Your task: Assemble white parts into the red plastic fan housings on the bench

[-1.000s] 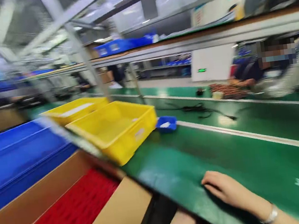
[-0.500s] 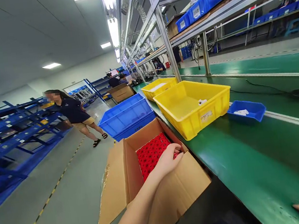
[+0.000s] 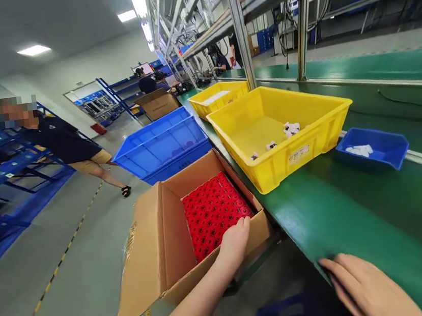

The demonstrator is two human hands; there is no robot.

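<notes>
Red circular pieces [image 3: 212, 210], brown cardboard box [image 3: 176, 223], best reached from above; left hand [image 3: 235, 239] curled, right hand [image 3: 368, 284] half-open, holds unclear.

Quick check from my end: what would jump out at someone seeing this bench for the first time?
Probably the bright red pieces packed in the open carton, with the left hand at its near edge. Next, the big yellow bin on the green bench, a few white pieces inside, and the small blue tray beside it.
</notes>
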